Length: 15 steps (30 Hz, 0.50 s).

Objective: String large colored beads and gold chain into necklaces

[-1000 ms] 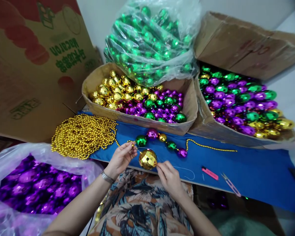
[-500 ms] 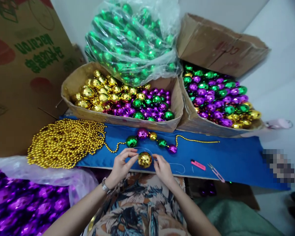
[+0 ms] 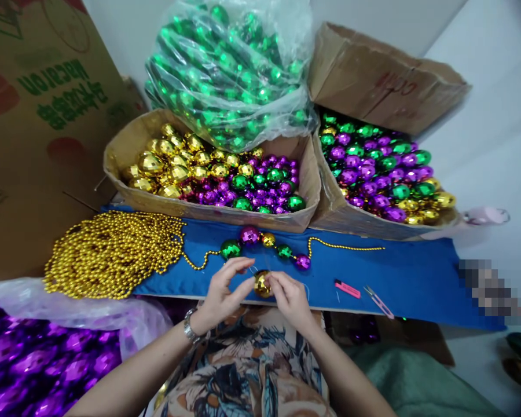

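At the far left a tall printed carton (image 3: 21, 197) stands behind an open plastic bag (image 3: 136, 321) of purple faceted balls, its mouth spread wide, probably for easy picking. Next, a heap of gold bead chain (image 3: 113, 255) covers the left end of the blue-clothed table (image 3: 417, 284). Behind it a low cardboard box (image 3: 114, 162) carries gold balls toward its left and mixed purple and green ones toward its right, so colours look roughly sorted; a bag of green balls (image 3: 230, 75) leans over its back edge. In front, the left hand (image 3: 226, 289) is loosely spread, thumb and forefinger apart beside the gold faceted ball (image 3: 260, 285), which sits between both hands at the table's near edge. Beyond the ball, a strand of coloured balls (image 3: 249, 235) lies in a curve, seemingly to keep its order readable. The right hand (image 3: 290, 292) pinches the ball's right side (a thread may be caught there too; the fingers hide it), likely steadying it. Farther right lie a pink cutter (image 3: 347, 288) and thread snips (image 3: 378, 302), presumably left within reach.
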Tool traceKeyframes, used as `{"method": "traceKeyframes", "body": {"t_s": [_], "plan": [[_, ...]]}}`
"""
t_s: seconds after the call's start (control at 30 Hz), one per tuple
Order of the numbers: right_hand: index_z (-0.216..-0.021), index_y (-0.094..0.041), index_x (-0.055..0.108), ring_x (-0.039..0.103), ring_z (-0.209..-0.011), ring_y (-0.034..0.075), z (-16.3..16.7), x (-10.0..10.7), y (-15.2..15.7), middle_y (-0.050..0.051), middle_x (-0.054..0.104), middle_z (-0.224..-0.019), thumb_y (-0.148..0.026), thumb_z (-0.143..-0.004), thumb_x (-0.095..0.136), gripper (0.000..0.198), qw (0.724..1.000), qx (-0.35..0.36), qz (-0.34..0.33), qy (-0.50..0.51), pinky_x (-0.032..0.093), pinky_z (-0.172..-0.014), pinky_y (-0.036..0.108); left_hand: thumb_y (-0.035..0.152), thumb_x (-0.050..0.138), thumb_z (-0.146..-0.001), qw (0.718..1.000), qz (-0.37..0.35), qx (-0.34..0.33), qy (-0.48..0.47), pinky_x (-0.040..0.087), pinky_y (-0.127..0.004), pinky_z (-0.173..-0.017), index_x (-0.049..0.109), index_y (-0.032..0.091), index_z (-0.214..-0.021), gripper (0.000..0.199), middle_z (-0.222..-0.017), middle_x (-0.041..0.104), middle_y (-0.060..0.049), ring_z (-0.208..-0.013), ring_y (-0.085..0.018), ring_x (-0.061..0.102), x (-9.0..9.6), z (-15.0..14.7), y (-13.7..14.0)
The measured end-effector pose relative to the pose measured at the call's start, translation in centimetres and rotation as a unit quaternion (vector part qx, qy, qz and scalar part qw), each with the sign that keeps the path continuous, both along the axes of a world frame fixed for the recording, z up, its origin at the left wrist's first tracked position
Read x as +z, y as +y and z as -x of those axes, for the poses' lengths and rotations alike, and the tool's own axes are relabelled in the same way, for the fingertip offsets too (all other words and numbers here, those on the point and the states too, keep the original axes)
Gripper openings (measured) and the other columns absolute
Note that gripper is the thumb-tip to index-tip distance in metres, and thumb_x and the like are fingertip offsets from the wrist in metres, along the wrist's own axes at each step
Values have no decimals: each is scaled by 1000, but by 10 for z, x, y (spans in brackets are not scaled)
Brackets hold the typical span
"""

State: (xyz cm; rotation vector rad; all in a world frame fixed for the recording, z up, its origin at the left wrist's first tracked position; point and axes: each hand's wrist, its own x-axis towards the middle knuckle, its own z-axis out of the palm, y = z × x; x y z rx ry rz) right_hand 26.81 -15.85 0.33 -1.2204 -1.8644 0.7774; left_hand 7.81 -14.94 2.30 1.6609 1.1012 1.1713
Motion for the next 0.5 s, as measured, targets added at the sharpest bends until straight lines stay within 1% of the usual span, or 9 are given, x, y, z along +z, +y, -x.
{"method": "traceKeyframes", "body": {"t_s": [0.07,0.1,0.13,0.2,0.27,0.33,0.43,0.5], "plan": [[-96,-19,61,63,-63,12,-1,17,-3,3,66,-78,-28,-99,38,25,998,2,50,48,50,-61,22,26,62,-84,996,-22,-65,61,47,-41,-95,55,23,-128,45,-125,59,-12,-114,-25,55,-14,-6,-3],[-95,-19,60,62,-61,11,-1,25,-5,2,65,-75,-29,-99,39,24,996,12,63,67,50,-61,21,27,62,-83,991,-43,-95,89,44,-43,-99,52,23,-130,48,-128,57,-13,-119,-27,52,-20,-10,-3],[-94,-19,60,61,-61,11,-2,34,-7,1,64,-72,-30,-99,39,24,994,24,67,82,49,-61,22,29,62,-83,984,-67,-119,111,41,-46,-103,50,22,-132,51,-130,55,-14,-122,-28,49,-26,-15,-4],[-91,-19,60,60,-62,12,-3,50,-13,0,62,-68,-32,-98,41,24,991,44,66,111,49,-63,23,32,61,-83,972,-113,-146,147,37,-49,-107,50,20,-131,51,-132,53,-16,-126,-29,45,-36,-24,-2],[-90,-19,59,59,-59,12,-6,65,-20,-1,60,-65,-31,-99,41,23,983,56,68,160,49,-61,25,35,60,-84,959,-146,-155,188,36,-51,-107,54,18,-126,46,-131,54,-17,-127,-31,43,-43,-31,0],[-91,-21,59,58,-56,12,-9,78,-25,-2,57,-62,-30,-99,42,21,970,57,61,230,48,-57,26,35,58,-85,947,-155,-157,232,37,-52,-105,57,18,-123,41,-128,57,-16,-126,-32,43,-50,-34,3],[-92,-25,58,54,-50,13,-16,100,-32,-3,51,-57,-30,-99,43,17,944,37,15,326,44,-48,26,29,54,-88,935,-143,-154,286,40,-49,-101,60,20,-119,33,-121,61,-13,-121,-31,46,-61,-34,5],[-91,-26,58,50,-45,12,-25,116,-34,-4,44,-53,-32,-98,47,15,933,7,-23,359,40,-43,26,26,52,-89,930,-137,-147,308,40,-48,-100,62,20,-115,29,-117,63,-12,-118,-31,48,-68,-31,6]]}}
